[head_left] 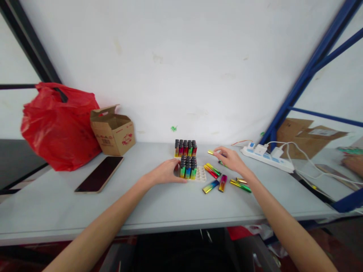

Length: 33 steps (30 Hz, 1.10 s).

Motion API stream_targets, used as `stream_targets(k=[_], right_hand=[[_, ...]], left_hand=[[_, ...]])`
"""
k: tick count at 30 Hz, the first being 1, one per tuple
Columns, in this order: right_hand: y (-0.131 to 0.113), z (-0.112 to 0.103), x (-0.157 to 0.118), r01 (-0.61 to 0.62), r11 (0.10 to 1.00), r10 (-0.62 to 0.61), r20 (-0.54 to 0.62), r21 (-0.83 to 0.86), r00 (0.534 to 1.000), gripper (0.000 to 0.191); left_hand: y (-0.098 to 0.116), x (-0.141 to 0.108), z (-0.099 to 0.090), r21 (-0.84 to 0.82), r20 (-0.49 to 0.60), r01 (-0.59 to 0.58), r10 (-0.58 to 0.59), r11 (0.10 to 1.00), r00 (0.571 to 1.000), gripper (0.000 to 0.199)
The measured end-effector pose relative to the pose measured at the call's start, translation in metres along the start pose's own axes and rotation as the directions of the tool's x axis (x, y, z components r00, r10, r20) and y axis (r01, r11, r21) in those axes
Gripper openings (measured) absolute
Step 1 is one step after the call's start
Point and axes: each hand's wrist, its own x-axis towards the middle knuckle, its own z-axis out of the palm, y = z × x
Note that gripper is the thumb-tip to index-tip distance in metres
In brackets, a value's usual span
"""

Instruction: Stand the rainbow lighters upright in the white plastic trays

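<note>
My left hand (166,172) is closed round the left end of a white holed tray (201,173), thumb along its front and fingers behind. Upright lighters (188,167) with black tops and shiny multicoloured bodies fill the tray's left part; holes show on its right. Behind it stands a second block of upright lighters (185,147). To the right, my right hand (228,156) pinches a lighter (210,152) whose yellow end pokes out leftward. Several loose lighters lie below that hand, among them a red-yellow one (212,170), a blue-yellow one (210,187) and a pink one (222,183).
A phone (100,174), an open cardboard box (113,130) and a red plastic bag (61,126) are on the left. A white power strip (268,158) with cables lies at the right, near a blue metal frame (300,83). Another person's hand (353,164) shows at the far right.
</note>
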Motion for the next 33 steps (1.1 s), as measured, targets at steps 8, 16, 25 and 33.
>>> stream_targets(k=[8, 16, 25, 33], right_hand=[[-0.014, 0.039, 0.025, -0.080, 0.796, 0.134, -0.047, 0.599, 0.990, 0.048], [-0.022, 0.056, 0.007, -0.237, 0.512, 0.160, 0.179, 0.826, 0.971, 0.051], [-0.030, 0.066, 0.001, -0.187, 0.823, 0.230, -0.015, 0.536, 0.973, 0.059], [-0.029, 0.070, -0.001, -0.022, 0.984, 0.063, -0.225, 0.179, 0.972, 0.047]], left_hand=[[-0.001, 0.000, 0.000, -0.011, 0.001, -0.013, 0.013, 1.000, 1.000, 0.065], [-0.002, 0.000, 0.002, -0.042, -0.009, -0.027, 0.026, 0.999, 1.000, 0.066], [0.001, -0.001, -0.006, -0.063, 0.032, -0.024, 0.026, 0.998, 0.999, 0.067], [0.000, -0.001, -0.007, -0.034, 0.042, -0.016, 0.017, 0.999, 0.999, 0.062]])
